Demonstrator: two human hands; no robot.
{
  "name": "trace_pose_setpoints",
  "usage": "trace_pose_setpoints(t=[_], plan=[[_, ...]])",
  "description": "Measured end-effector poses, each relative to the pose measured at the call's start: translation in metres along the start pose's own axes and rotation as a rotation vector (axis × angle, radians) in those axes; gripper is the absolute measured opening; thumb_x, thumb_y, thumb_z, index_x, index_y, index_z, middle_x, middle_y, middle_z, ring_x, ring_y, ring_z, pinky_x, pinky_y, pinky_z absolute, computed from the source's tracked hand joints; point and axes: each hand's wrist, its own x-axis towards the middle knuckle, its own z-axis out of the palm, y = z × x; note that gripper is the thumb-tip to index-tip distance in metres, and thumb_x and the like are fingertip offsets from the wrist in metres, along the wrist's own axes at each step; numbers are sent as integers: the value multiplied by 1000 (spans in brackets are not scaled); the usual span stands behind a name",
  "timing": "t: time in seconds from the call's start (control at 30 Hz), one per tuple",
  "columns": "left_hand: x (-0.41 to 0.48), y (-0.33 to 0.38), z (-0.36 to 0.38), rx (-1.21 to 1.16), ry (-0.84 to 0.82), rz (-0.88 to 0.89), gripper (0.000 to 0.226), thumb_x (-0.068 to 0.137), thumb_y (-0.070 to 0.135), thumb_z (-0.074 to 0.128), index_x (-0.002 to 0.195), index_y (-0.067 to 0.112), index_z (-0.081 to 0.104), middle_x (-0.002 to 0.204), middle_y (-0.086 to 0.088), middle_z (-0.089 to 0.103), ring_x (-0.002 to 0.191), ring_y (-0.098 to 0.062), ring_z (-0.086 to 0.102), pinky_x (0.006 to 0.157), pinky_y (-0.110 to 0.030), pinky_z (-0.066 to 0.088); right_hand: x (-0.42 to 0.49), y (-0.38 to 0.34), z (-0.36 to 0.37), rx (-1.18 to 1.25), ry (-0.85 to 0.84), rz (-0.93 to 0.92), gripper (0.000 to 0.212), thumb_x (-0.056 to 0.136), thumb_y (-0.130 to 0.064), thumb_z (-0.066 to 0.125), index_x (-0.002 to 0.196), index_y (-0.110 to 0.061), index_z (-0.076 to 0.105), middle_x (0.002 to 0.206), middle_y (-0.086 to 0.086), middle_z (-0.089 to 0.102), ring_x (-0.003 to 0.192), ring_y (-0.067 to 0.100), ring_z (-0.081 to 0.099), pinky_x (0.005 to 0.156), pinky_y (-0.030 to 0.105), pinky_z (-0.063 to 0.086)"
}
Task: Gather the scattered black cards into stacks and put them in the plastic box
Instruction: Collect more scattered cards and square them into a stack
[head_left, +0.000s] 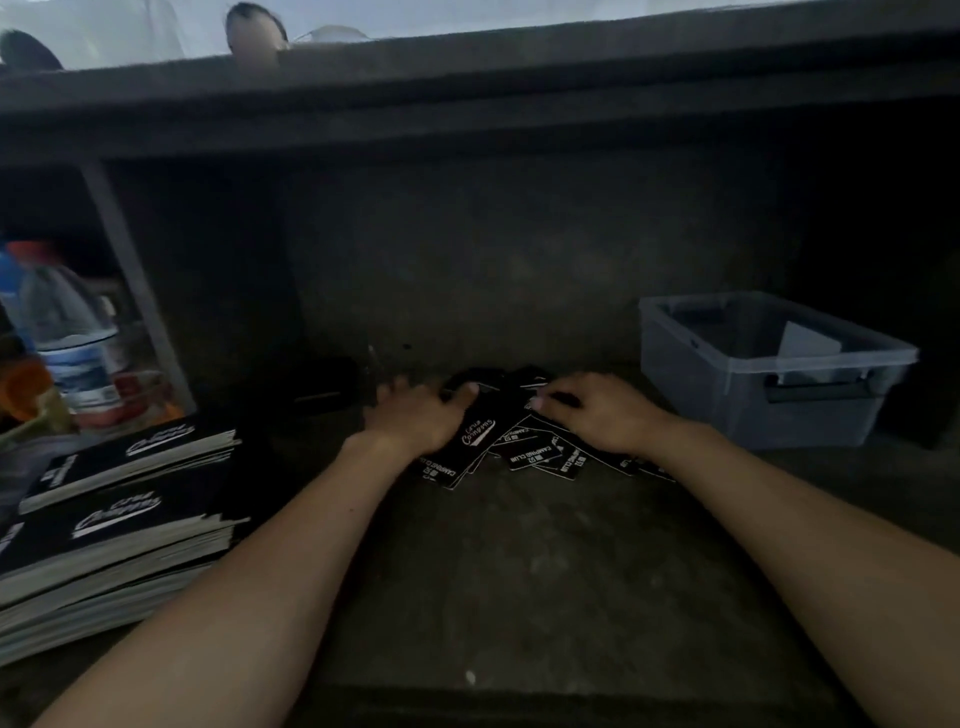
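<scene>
In the head view, the person is reaching both bare arms forward over a dark surface (519, 582). The black cards (524, 449) are lying in one loose heap between the two hands, overlapping at many angles, with white lettering facing up on several of them. The left hand (415, 421) is curling its fingers over the left side of the heap, and its thumb is pressing on a larger black card, so it is gripping cards. The right hand (597, 415) is bending its fingers and thumb around the right side of the heap and is also grasping cards. The plastic box (810, 415) is standing to the right, near but apart from the heap. It is open, with something pale inside; no black cards can be seen in it. On the left, stacks of black booklets (119, 525) are lying on the surface, and a water bottle (67, 338) is standing behind them.

The gathering step seems to be in hand: the hands are closing on the heap from both sides. The next move is probably calling for squaring the cards into a tidy stack, then carrying it right to the box without letting loose cards slip out.
</scene>
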Motion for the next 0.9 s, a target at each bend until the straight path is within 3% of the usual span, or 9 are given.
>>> trace_pose_setpoints(t=[0.07, 0.17, 0.27, 0.33, 0.43, 0.5, 0.6, 0.7, 0.9], plan=[[-2, 4, 7, 12, -110, 70, 76, 88, 81, 19, 153, 41, 30, 165, -7, 22, 151, -35, 18, 121, -55, 14, 0, -2, 0, -17, -54, -8, 42, 95, -47, 51, 129, -23, 60, 131, 5, 59, 120, 22, 53, 99, 30, 43], [-7, 4, -3, -207, -5, 193, 62, 96, 70, 30, 137, 33, 57, 147, -5, 53, 137, -29, 46, 114, -42, 36, -2, -1, -4, 3, -58, -15, 40, 97, -39, 52, 132, -21, 58, 138, 5, 55, 125, 19, 50, 102, 24, 38], [-8, -1, -11, -277, 113, 260, 57, 89, 68, 41, 125, 31, 65, 131, -4, 64, 124, -24, 58, 106, -39, 45, -6, -9, -9, 51, -17, -54, 39, 95, -37, 57, 131, -20, 59, 133, -1, 57, 120, 13, 52, 92, 15, 37], [-13, 0, -11, -286, 34, 266, 44, 94, 61, 49, 120, 30, 68, 124, -2, 68, 116, -21, 62, 102, -36, 48, -10, -17, -11, 177, -38, -80, 48, 87, -41, 68, 130, -23, 60, 122, -12, 58, 113, 4, 52, 86, 6, 37], [-21, 4, -16, -395, -73, 325, 35, 92, 56, 60, 107, 28, 76, 109, 4, 73, 103, -12, 67, 94, -29, 51, -11, -22, -8, 213, -127, -115, 60, 74, -41, 80, 128, -24, 62, 122, -12, 62, 113, 3, 55, 97, 17, 42], [-23, 2, -22, -433, -73, 396, 39, 79, 60, 72, 102, 29, 77, 106, 11, 73, 101, -4, 65, 93, -25, 50, -11, -20, -11, 146, -51, -96, 60, 67, -42, 85, 121, -24, 66, 113, -10, 62, 104, 5, 58, 92, 24, 47], [-25, 0, -26, -401, -90, 462, 39, 71, 39, 88, 105, 24, 76, 104, 8, 73, 96, -4, 66, 89, -24, 51, -13, -16, -21, 114, 107, -77, 46, 67, -34, 86, 109, -23, 72, 105, -6, 64, 95, 7, 60, 82, 18, 47], [-24, 2, -25, -483, -24, 500, 25, 78, 14, 84, 101, 20, 73, 96, -2, 75, 83, -13, 69, 77, -27, 54, -15, -13, -27, 349, 83, -92, 27, 81, -10, 76, 107, -13, 73, 104, 3, 72, 89, 6, 65, 78, 5, 45], [-17, 0, -26, -536, 107, 406, 20, 85, 3, 71, 91, 22, 72, 95, -4, 76, 91, -17, 71, 88, -31, 56, -14, -12, -19, 345, -166, -42, 69, 81, -1, 69, 141, -25, 44, 121, -9, 63, 111, -3, 56, 85, 1, 39]])
